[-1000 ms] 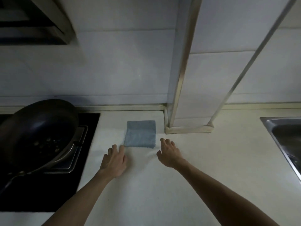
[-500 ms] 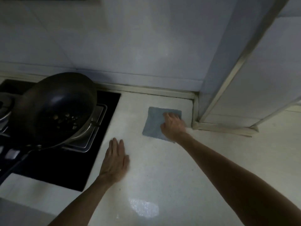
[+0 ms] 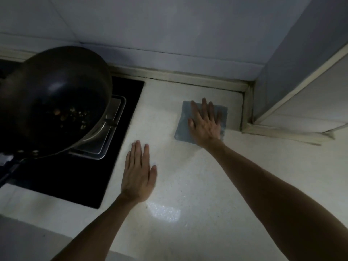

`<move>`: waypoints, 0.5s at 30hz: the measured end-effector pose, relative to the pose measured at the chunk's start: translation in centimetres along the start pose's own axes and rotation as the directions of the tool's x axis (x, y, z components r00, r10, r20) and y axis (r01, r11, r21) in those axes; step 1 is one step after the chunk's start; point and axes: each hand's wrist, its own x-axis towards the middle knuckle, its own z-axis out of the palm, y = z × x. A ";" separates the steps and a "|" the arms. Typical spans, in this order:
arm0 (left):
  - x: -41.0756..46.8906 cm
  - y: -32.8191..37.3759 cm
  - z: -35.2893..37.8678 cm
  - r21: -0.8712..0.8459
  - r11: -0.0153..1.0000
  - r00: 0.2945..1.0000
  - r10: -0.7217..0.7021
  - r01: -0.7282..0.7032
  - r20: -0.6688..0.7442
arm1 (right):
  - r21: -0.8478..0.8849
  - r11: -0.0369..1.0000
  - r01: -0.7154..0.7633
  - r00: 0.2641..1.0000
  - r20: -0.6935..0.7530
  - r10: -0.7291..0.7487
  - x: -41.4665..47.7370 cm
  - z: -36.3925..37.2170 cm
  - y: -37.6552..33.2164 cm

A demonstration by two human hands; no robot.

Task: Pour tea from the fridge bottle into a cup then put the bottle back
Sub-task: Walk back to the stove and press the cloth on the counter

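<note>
White kitchen counter [image 3: 197,176] fills most of the head camera's view, with a pale tiled wall [image 3: 169,34] behind it. No other view is given.

The right hand [image 3: 204,123] lies flat on a small blue cloth [image 3: 182,129]. Its fingers are straight and spread, pressing down, not curled round the cloth. The left hand [image 3: 138,174] lies flat on the bare counter, nearer the body than the right hand, with its fingers straight and close together. It holds nothing.

A black stove top [image 3: 75,176] sits just to the left of the left hand. A big dark pan [image 3: 56,95] with bits of food in it stands on the stove, further left and further back. A square wall post [image 3: 282,72] stands to the right of the right hand, close to the cloth's far corner. A bright spot of light [image 3: 162,211] shines on the counter near the left wrist.

The bottle and the cup are not in view, and neither is the fridge. So it looks like the pouring has not begun, and the person is getting a spot ready with the cloth.

To do this well, I think the right hand should keep its palm flat so the cloth slides and does not bunch up. The left hand can hold steady on the counter. It is best to wipe away from the stove, so the arm does not bump the pan. The spot between the two hands looks like a good place for the cup.
</note>
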 end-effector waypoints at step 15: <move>-0.2 0.0 0.5 -0.013 1.000 0.999 0.026 -0.026 -0.033 | -0.110 0.992 0.055 0.998 -0.008 -0.056 -7.0 3.6 -4.2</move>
